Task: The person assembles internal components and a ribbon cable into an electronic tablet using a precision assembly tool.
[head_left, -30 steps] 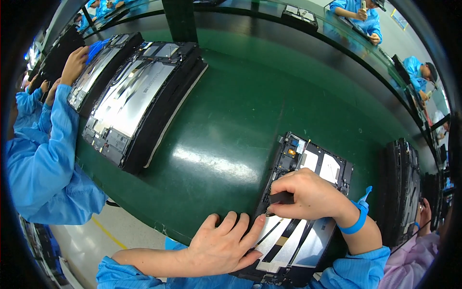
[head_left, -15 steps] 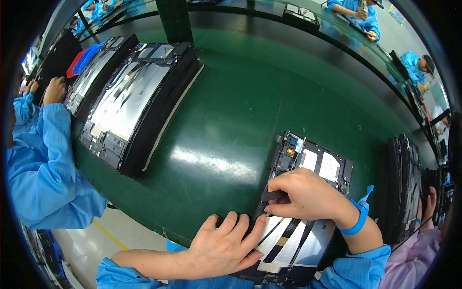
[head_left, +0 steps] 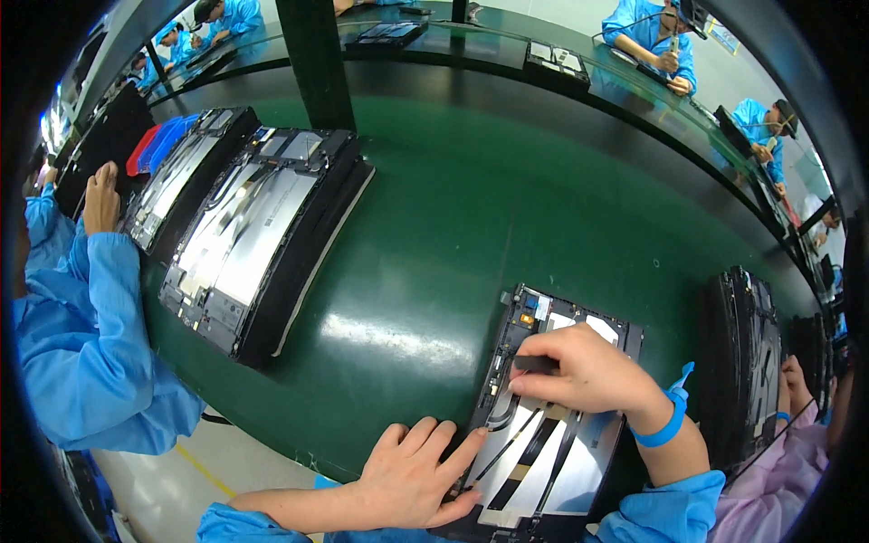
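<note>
An opened flat electronic device [head_left: 579,443], tablet-like, lies before me. It has a black frame, silver metal plates and dark flat cables. My right hand [head_left: 588,371] is over its upper middle, with thumb and forefinger pinched on a dark, flat-ended tool [head_left: 536,364], whose kind I cannot make out. The tool's other end is hidden by my palm. A blue strap [head_left: 665,423] circles the right wrist. My left hand [head_left: 412,475] rests at the device's lower left edge with its fingers spread, forefinger and thumb touching the frame, holding nothing.
On the green table [head_left: 425,244], a stack of similar opened devices [head_left: 249,226] stands at the left, with another stack [head_left: 747,353] at the right. Blue and red trays [head_left: 167,145] lie beyond. A co-worker's blue sleeve [head_left: 100,335] is at the left; a pink sleeve [head_left: 778,462] is at the right.
The view has shifted slightly, so the whole scene sits lower. My right hand with the tool has moved a little up along the device's left side, uncovering more cables. The left hand stays at the edge.
</note>
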The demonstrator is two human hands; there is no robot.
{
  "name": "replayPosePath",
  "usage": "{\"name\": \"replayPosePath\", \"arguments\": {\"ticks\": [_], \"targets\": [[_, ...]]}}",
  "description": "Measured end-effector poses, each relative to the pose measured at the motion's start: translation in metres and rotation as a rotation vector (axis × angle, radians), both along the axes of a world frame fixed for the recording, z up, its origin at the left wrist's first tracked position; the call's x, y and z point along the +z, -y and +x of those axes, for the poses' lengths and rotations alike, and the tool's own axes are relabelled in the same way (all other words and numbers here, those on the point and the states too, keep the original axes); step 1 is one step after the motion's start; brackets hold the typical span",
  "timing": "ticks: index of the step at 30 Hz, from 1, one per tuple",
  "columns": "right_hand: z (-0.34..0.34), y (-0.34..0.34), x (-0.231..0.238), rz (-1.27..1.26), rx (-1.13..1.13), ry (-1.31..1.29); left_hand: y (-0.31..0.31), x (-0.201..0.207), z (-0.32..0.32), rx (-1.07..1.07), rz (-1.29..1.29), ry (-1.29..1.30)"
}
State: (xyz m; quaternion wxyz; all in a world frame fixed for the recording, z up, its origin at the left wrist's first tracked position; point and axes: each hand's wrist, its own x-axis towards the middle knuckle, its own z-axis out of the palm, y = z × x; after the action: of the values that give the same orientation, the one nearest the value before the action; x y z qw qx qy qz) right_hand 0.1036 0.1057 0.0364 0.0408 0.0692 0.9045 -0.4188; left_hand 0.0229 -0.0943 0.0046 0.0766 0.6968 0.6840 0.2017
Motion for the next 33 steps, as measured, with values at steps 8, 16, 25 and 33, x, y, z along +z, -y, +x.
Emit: {"name": "replayPosePath", "arguments": {"ticks": [8,16,25,33], "targets": [[-0.015,-0.020,-0.001,0.140,-0.121,-0.010,-0.012,0.004,-0.008,-0.122,0.024,0.001],[-0.023,-0.019,-0.005,0.165,-0.136,0.054,-0.067,0.001,-0.043,0.195,-0.211,0.921],[-0.023,-0.021,-0.009,0.110,-0.143,0.068,-0.096,0.005,-0.053,0.244,-0.542,1.238],[-0.004,-0.028,0.028,0.075,-0.411,-0.189,-0.099,0.004,-0.053,0.285,-0.543,1.219]]}}
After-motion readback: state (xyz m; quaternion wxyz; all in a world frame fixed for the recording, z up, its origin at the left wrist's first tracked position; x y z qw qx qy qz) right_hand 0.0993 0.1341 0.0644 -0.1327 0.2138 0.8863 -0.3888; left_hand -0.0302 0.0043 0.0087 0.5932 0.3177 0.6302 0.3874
